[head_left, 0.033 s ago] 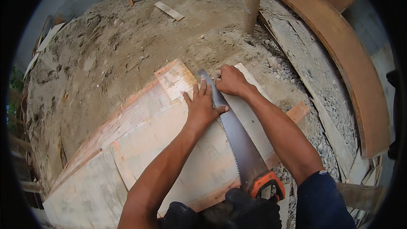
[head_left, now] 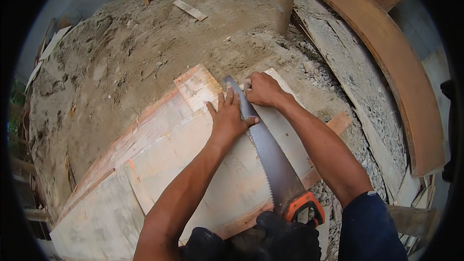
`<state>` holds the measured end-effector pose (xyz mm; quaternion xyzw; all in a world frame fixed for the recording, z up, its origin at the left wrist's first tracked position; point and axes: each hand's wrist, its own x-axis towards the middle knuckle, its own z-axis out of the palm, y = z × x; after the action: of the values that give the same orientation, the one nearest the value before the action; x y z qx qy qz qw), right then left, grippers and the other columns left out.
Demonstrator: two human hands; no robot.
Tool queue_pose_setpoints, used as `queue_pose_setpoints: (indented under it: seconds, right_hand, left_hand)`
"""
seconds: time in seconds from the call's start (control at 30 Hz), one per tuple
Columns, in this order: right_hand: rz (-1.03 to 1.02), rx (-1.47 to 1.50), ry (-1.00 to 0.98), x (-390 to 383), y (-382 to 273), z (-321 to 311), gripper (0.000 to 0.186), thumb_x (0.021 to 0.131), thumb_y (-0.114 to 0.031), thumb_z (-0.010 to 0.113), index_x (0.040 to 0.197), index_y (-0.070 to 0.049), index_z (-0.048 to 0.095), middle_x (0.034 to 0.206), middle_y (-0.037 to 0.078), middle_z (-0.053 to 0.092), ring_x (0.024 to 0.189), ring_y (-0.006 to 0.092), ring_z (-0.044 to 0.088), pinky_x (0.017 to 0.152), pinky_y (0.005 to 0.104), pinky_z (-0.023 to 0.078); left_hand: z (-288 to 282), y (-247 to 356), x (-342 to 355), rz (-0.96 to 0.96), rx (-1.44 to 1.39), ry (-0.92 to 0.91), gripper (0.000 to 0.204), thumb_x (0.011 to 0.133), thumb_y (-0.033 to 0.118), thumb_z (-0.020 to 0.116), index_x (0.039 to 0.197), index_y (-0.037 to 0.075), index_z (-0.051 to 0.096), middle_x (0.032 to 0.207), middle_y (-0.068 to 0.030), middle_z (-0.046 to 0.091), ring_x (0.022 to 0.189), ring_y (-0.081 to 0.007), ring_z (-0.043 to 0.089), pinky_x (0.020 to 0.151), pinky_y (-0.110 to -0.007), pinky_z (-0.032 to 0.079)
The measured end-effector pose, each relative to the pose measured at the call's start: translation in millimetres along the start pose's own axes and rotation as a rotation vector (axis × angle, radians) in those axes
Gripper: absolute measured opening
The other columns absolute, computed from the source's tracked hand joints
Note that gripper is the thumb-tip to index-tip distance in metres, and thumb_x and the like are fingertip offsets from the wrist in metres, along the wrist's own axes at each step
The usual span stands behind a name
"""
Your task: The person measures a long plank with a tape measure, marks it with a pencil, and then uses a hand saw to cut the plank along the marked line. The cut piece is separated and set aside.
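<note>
A handsaw [head_left: 274, 164] with an orange and black handle lies flat along a pale plywood sheet [head_left: 193, 157], its toothed edge to the left and its tip pointing away from me. My left hand [head_left: 228, 121] rests on the sheet left of the blade with fingers spread; its thumb reaches over onto the blade. Beside the saw's tip, my right hand [head_left: 265, 90] is closed, fingers curled down at the blade's right edge. Whatever it pinches is hidden. Neither hand is on the saw's handle.
Further plywood [head_left: 99, 212] and reddish boards [head_left: 145, 121] extend left under the sheet. Dirt ground [head_left: 111, 58] spreads beyond. A round post [head_left: 287, 5] stands ahead; gravel [head_left: 333, 203], a long plank [head_left: 353, 82] and a curved brown panel [head_left: 386, 58] lie to the right.
The view has shifted slightly, moving the scene a little up and left in the picture. Both hands and the saw keep nearly the same places on the plywood.
</note>
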<state>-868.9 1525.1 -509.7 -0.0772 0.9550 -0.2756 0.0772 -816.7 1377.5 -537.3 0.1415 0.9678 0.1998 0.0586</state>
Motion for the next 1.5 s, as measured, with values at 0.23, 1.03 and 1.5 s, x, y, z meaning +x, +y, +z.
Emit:
queue_pose_setpoints:
  seconds: [0.23,1.03,1.5]
  right_hand:
    - [0.061,0.067,-0.309,-168,39,-28,0.008,0.067,-0.007,0.060,0.069,0.000,0.063,0.073,0.021,0.065,0.074,0.0382,0.064,0.067,0.0439,0.049]
    - [0.807,1.338,0.806,-378,85,46,0.023,0.082,0.003,0.066,0.105,0.002,0.062,0.089,0.007,0.067,0.073,0.0149,0.063,0.066,0.0299,0.050]
    - [1.086,1.656,1.408,-343,161,70,0.040,0.094,-0.023,0.056,0.127,-0.001,0.050,0.127,0.013,0.054,0.117,0.0226,0.052,0.099,0.0448,0.041]
  left_hand:
    - [4,0,1,-0.018,0.004,0.005,0.104,0.070,0.056,0.075,0.144,-0.006,0.034,0.157,-0.0190,0.021,0.146,-0.0393,0.012,0.112,-0.064,0.001]
    - [-88,-166,-61,-0.205,-0.323,0.194,0.054,0.092,0.039,0.062,0.121,-0.006,0.060,0.121,-0.0203,0.061,0.112,-0.0265,0.058,0.094,-0.036,0.045]
    - [-89,-205,-110,-0.451,0.007,0.091,0.070,0.098,0.051,0.041,0.085,-0.015,0.060,0.074,-0.0315,0.060,0.073,-0.0370,0.061,0.075,-0.045,0.046]
